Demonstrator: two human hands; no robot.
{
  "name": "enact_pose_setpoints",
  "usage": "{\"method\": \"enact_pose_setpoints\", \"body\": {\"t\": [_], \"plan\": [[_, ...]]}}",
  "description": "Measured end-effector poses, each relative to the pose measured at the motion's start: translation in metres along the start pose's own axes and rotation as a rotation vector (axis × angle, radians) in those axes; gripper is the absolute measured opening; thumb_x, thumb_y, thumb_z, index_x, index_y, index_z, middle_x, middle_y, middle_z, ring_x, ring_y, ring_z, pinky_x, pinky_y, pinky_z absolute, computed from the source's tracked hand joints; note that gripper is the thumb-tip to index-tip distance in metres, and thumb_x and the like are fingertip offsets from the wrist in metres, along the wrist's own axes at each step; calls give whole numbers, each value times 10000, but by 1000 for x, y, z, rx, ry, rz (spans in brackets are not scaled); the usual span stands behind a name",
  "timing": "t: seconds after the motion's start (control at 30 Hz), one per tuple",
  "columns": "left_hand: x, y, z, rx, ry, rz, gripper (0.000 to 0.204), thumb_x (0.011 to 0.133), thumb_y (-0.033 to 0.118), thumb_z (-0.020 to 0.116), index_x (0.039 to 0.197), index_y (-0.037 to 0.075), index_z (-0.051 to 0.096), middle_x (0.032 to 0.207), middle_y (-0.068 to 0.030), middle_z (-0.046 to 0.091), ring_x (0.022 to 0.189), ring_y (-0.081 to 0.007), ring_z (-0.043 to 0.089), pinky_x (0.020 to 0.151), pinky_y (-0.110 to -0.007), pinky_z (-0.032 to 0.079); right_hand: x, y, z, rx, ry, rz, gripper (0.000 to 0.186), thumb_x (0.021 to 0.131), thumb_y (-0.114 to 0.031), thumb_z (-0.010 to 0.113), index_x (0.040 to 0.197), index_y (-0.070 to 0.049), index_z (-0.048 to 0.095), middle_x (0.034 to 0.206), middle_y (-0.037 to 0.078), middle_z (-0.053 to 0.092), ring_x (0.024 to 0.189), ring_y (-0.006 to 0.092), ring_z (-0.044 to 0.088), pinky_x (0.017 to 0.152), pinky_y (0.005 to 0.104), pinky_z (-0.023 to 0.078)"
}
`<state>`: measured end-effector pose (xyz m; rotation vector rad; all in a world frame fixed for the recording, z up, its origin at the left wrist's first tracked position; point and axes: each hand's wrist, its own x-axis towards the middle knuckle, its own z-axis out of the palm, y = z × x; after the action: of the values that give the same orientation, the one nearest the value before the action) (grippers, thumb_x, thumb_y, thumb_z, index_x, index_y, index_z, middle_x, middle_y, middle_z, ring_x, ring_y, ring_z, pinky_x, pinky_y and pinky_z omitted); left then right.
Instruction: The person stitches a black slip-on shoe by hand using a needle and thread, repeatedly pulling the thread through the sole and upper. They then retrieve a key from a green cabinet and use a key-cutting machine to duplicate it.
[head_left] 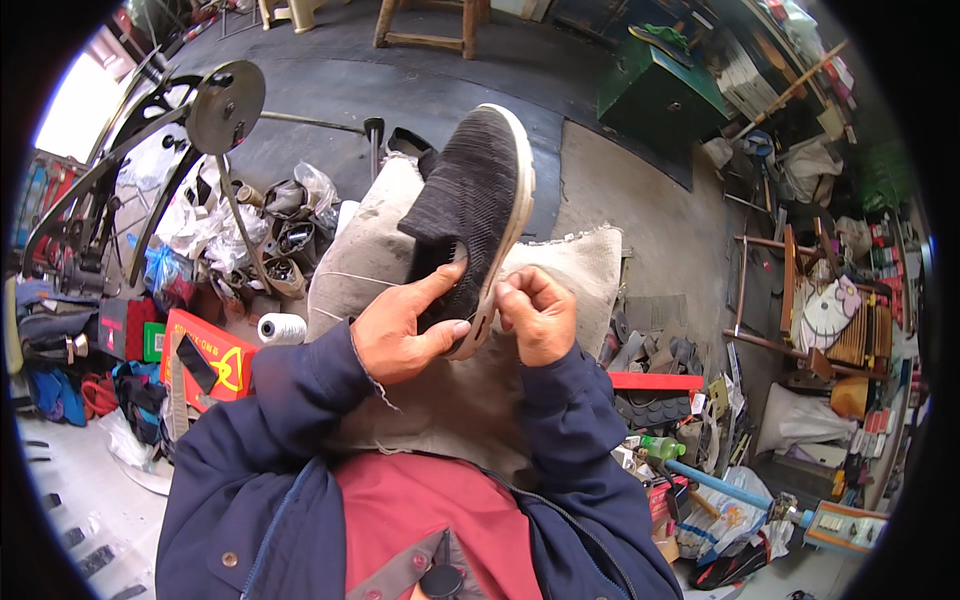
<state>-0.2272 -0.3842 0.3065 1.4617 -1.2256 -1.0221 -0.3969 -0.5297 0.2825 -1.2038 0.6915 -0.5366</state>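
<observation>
A black knit shoe (pixel 470 180) with a white sole lies tilted above my lap, toe pointing up and slightly right. My left hand (pixel 405 330) grips it around the heel opening, thumb and fingers on the dark upper. Curled at the sole's right edge near the heel, my right hand (pixel 540 315) pinches something too small to make out. Beneath the shoe and both hands, a worn beige canvas cloth (pixel 590 260) covers my lap.
A metal hand-cranked machine (pixel 225 105) stands left, near a thread spool (pixel 282 328) and red box (pixel 205 355). Ahead are a wooden stool (pixel 425 38) and green cabinet (pixel 655 90). Right are a folding chair (pixel 840 340), bottle (pixel 660 447) and scattered materials.
</observation>
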Motion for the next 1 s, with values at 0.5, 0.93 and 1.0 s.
{"method": "enact_pose_setpoints", "body": {"t": [0.5, 0.93, 1.0], "plan": [[0, -19, -20, -507, 12, -32, 580, 1047, 102, 607, 1571, -18, 388, 1291, -68, 642, 1151, -109, 567, 1037, -288, 457, -45, -60, -118, -465, 8, 151, 260, 1006, -178, 677, 1210, -18, 669, 707, -64, 545, 533, 24, 435, 482, 217, 353], [-2, -13, -14, -402, -26, -58, 601, 1037, 53, 606, 1584, -22, 367, 1336, -85, 650, 1196, -116, 570, 1077, -297, 445, -81, 3, -278, -1192, 740, -199, 468, 897, -115, 753, 1341, -26, 633, 1170, 138, 666, 967, 196, 667, 807, 328, 560], [-3, -11, -11, -317, -43, -18, 603, 1031, 46, 606, 1583, -19, 371, 1339, -90, 650, 1201, -121, 569, 1082, -297, 442, -55, -9, -209, -953, 646, -336, 444, 936, -88, 713, 1368, -36, 626, 1165, 111, 647, 961, 175, 634, 812, 319, 558]]}}
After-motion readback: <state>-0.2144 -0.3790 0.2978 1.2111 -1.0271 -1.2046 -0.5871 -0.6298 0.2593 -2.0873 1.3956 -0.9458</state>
